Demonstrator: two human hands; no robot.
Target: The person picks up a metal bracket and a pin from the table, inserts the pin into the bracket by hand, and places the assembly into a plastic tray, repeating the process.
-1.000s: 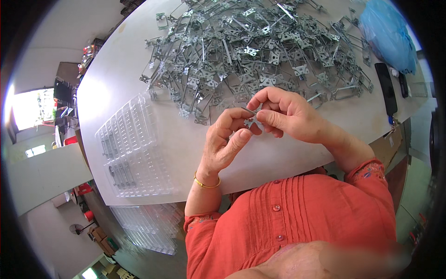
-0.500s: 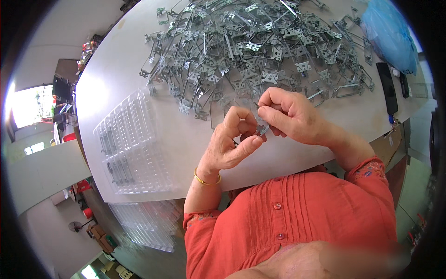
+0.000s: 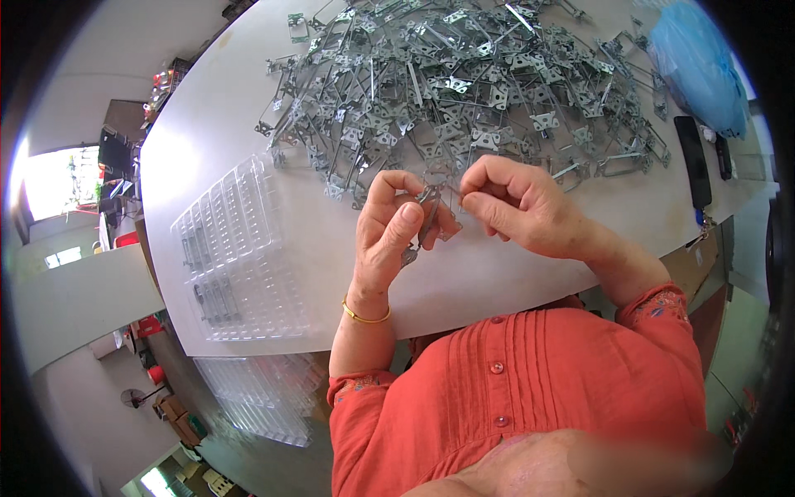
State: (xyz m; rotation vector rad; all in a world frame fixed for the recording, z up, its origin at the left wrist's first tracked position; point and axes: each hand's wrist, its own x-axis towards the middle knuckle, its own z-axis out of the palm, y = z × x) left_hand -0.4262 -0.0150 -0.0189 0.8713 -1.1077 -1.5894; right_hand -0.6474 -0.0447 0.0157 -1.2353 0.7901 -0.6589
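Thumb and fingers of my left hand (image 3: 387, 228) close around a thin metal bracket (image 3: 428, 214), a narrow strip with flat, holed end plates. It is held above the near part of the table, tilted. Just to its right, my right hand (image 3: 526, 205) is pinched, thumb against forefinger. Its fingertips are close to the upper end of the bracket; what lies between them is too small to make out. Beyond both hands spreads a large heap of similar metal brackets (image 3: 451, 83), tangled together on the white table (image 3: 489, 277).
On the left of the table lies a clear plastic tray (image 3: 265, 286) with several metal pieces in its slots. More clear trays (image 3: 257, 402) are below the table's edge. At the right are a blue plastic bag (image 3: 700, 70) and a black phone (image 3: 691, 161).
My left hand has drawn slightly left and up, turning so that more of the bracket shows. The right hand stays nearly in place, and the gap between the hands has widened.
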